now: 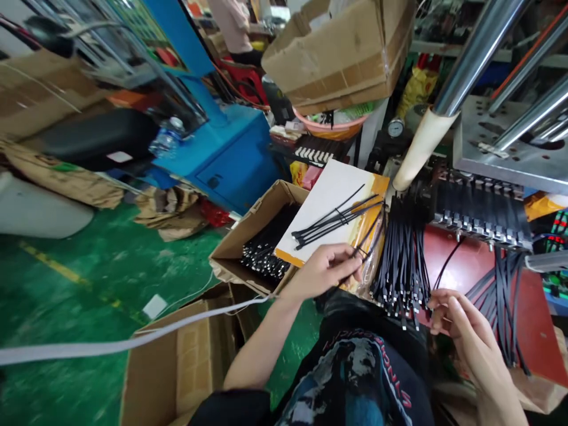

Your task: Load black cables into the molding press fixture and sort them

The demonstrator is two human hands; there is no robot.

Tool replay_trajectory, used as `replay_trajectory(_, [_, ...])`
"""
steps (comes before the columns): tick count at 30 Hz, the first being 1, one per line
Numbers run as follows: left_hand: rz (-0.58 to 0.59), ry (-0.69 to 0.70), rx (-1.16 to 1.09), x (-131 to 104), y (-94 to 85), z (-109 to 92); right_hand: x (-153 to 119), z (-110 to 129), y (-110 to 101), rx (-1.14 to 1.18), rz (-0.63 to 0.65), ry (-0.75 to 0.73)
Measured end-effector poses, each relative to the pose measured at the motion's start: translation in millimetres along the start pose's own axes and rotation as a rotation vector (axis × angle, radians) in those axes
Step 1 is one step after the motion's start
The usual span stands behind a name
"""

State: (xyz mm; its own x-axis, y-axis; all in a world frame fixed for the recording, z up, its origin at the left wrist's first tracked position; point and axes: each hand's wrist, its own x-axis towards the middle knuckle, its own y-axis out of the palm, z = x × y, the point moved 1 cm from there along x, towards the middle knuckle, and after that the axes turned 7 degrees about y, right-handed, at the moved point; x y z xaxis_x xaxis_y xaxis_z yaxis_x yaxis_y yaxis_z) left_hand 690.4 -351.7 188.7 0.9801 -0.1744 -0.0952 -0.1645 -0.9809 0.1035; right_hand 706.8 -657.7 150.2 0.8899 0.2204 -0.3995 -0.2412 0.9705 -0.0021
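My left hand (326, 269) is closed on a thin black cable (375, 234), beside a white board (326, 186) with an orange edge. A few more black cables (339, 219) lie loosely bunched on that board. My right hand (468, 325) pinches the lower end of another black cable (448, 260), which curves up toward a metal fixture (481, 216). Between my hands, a thick bundle of black cables (402, 254) with small metal-tipped plugs hangs over the bench edge. More cables (503, 302) trail from the fixture over the red bench surface (539, 319).
An open carton (261, 204) full of cables stands left of the board, with another carton (190, 355) below. Metal press columns (479, 56) rise at right. A blue cabinet (235, 157) and a large cardboard box (332, 62) stand behind. A person (233, 26) is in the background.
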Motion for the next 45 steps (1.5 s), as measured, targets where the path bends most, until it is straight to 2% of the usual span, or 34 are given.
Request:
replay_trajectory(4, [-0.059,0.029,0.468,56.7,-49.3,17.6,-3.6,-8.8,-35.2,-0.13,-0.21,0.003])
replay_trajectory(6, [-0.122,0.023,0.646,80.8,-63.9,27.2,-6.0,-8.1,-46.3,-0.199,-0.277,-0.025])
replay_trajectory(8, [-0.194,0.042,0.762,94.1,-69.1,32.3,-7.1,-4.9,-55.1,-0.254,-0.317,-0.07])
replay_trajectory(11, [-0.286,0.098,0.93,94.0,-68.4,31.7,-1.5,4.0,-70.2,-0.324,-0.341,-0.112])
replay_trajectory(14, [-0.327,0.147,1.05,84.8,-73.6,30.0,18.9,20.2,-92.1,-0.427,-0.366,-0.173])
replay_trajectory(16, [-0.325,0.168,1.127,80.4,-82.2,34.5,42.4,36.5,-108.2,-0.516,-0.388,-0.261])
replay_trajectory(20, [-0.194,0.111,1.322,77.7,-96.4,61.1,110.1,79.0,-132.1,-0.776,-0.452,-0.46])
replay_trajectory(22, [-0.19,0.046,1.392,78.6,-94.8,75.7,150.1,100.2,-137.3,-0.951,-0.48,-0.542])
replay_trajectory(24, [-0.268,-0.01,1.441,81.3,-85.8,84.8,190.1,117.9,-138.8,-1.119,-0.497,-0.567])
replay_trajectory(27, [-0.41,-0.083,1.489,89.0,-63.0,84.7,242.0,137.4,-136.4,-1.245,-0.494,-0.569])
replay_trajectory(30, [-0.496,-0.16,1.526,97.2,-40.8,74.0,275.1,150.6,-132.7,-1.232,-0.466,-0.61])
replay_trajectory(32, [-0.497,-0.204,1.535,99.9,-30.5,67.4,283.0,154.3,-131.2,-1.237,-0.469,-0.644])
replay_trajectory(34, [-0.476,-0.211,1.527,99.2,-24.2,64.0,276.9,152.1,-130.0,-1.272,-0.518,-0.674])
replay_trajectory(37, [-0.495,-0.105,1.494,93.3,-18.9,60.9,239.7,139.4,-125.3,-1.326,-0.621,-0.695])
replay_trajectory(40, [-0.496,0.107,1.308,86.7,-10.2,49.5,177.5,129.6,-114.6,-1.243,-0.726,-0.78])
replay_trajectory(43, [-0.365,0.302,1.033,85.3,6.4,25.3,111.6,136.7,-102.2,-1.085,-0.841,-0.904])
replay_trajectory(45, [-0.262,0.372,0.908,88.3,19.7,6.8,75.2,148.7,-96.7,-1.016,-0.834,-0.93])
